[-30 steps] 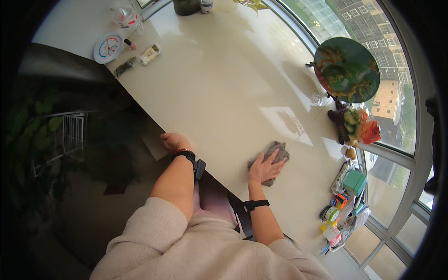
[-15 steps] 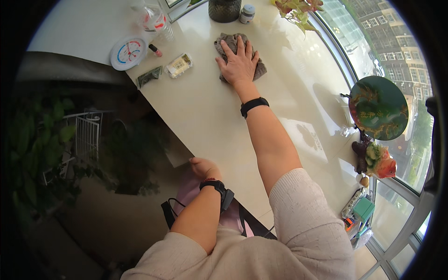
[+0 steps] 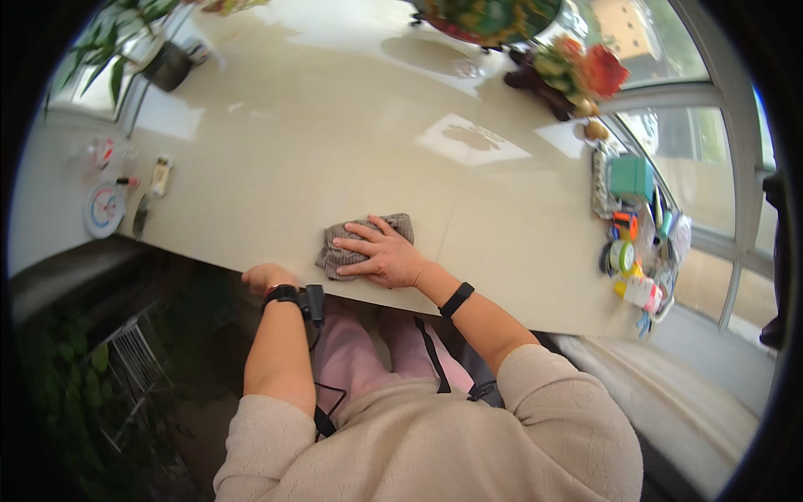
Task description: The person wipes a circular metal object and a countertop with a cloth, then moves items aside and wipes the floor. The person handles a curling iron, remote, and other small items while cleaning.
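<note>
A crumpled grey-brown cloth (image 3: pixel 335 243) lies on the pale tabletop (image 3: pixel 276 176), close to its near edge. My right hand (image 3: pixel 381 253) rests flat on it, fingers spread and pointing left, pressing it down rather than gripping it. At the table's near edge, left of the cloth, my left hand (image 3: pixel 268 277) is loosely curled, with nothing visible in it. Its fingertips are partly hidden. A dark wristband circles each wrist, and the left one carries a black block.
Along the left end are a round dial gauge (image 3: pixel 104 209), a clear plastic bottle (image 3: pixel 109 157) and small packets (image 3: pixel 161 176). A potted plant (image 3: pixel 166 67) stands far left. By the windows are a decorative plate (image 3: pixel 493 18), a flower-like ornament (image 3: pixel 577 71) and a green box (image 3: pixel 631 178) among clutter.
My right hand has drawn the cloth from the far part of the table back toward me. The view has swung right, and my left hand stays by the table edge.
</note>
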### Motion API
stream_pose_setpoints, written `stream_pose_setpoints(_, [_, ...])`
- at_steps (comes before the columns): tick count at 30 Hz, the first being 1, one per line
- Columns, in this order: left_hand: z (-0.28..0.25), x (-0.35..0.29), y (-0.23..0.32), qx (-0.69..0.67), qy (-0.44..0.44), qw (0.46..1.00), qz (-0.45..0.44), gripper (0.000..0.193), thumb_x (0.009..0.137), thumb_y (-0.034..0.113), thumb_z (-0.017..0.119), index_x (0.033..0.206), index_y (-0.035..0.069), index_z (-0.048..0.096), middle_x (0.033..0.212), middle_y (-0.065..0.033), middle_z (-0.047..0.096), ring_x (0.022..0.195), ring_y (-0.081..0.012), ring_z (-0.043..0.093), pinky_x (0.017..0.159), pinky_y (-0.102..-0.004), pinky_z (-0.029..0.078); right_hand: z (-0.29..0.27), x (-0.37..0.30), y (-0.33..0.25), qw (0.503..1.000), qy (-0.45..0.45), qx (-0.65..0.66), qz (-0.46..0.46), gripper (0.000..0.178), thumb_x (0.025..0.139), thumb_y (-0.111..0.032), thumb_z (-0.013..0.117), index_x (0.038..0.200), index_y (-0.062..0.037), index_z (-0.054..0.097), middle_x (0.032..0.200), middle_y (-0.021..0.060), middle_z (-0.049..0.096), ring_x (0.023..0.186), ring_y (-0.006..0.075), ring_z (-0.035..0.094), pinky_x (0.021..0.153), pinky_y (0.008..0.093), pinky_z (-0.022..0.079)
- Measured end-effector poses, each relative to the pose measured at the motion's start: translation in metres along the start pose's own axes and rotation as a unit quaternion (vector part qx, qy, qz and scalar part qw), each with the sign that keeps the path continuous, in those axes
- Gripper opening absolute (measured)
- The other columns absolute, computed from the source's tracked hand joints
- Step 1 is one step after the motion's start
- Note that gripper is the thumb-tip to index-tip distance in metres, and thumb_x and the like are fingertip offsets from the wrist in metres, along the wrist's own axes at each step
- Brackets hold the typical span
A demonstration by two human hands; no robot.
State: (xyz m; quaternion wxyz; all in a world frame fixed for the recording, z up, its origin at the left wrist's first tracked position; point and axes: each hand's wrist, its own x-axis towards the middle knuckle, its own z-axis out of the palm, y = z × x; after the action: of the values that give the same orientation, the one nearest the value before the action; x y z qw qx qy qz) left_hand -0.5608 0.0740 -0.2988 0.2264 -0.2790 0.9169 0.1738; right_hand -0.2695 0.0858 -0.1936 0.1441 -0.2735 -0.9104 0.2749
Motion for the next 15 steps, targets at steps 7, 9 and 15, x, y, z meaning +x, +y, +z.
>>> stream_pose_setpoints(7, [0.007, 0.032, 0.022, 0.842, 0.068, 0.375, 0.381, 0.033, 0.101, 0.02, 0.044, 0.12, 0.016, 0.07, 0.124, -0.0014, 0.068, 0.109, -0.0162, 0.065, 0.087, -0.0367, 0.054, -0.006, -0.258, -0.046, 0.893, 0.157, -0.148, 0.396, 0.053, 0.075, -0.027, 0.073, 0.126, -0.0405, 0.063, 0.153, -0.0001, 0.039, 0.142, 0.0286, 0.034, 0.115, 0.0623, 0.021])
stream_pose_setpoints(9, [-0.004, 0.019, 0.02, 0.82, 0.087, 0.369, 0.428, 0.032, 0.1, 0.02, 0.045, 0.118, 0.015, 0.071, 0.123, -0.0035, 0.069, 0.109, -0.0176, 0.066, 0.085, -0.037, 0.054, -0.007, -0.316, -0.045, 0.822, 0.199, -0.183, 0.502, 0.053, 0.078, -0.03, 0.071, 0.13, -0.0383, 0.062, 0.153, 0.0039, 0.038, 0.142, 0.0303, 0.032, 0.113, 0.0675, 0.018])
stream_pose_setpoints(15, [-0.028, -0.026, 0.005, 0.756, 0.136, 0.38, 0.516, 0.026, 0.098, 0.02, 0.053, 0.11, 0.015, 0.076, 0.116, -0.0084, 0.072, 0.106, -0.024, 0.069, 0.08, -0.0418, 0.057, -0.022, -0.459, -0.013, 0.601, 0.338, -0.249, 0.68, 0.049, 0.087, -0.028, 0.066, 0.135, -0.0341, 0.059, 0.151, 0.0089, 0.04, 0.139, 0.0344, 0.035, 0.111, 0.0634, 0.024])
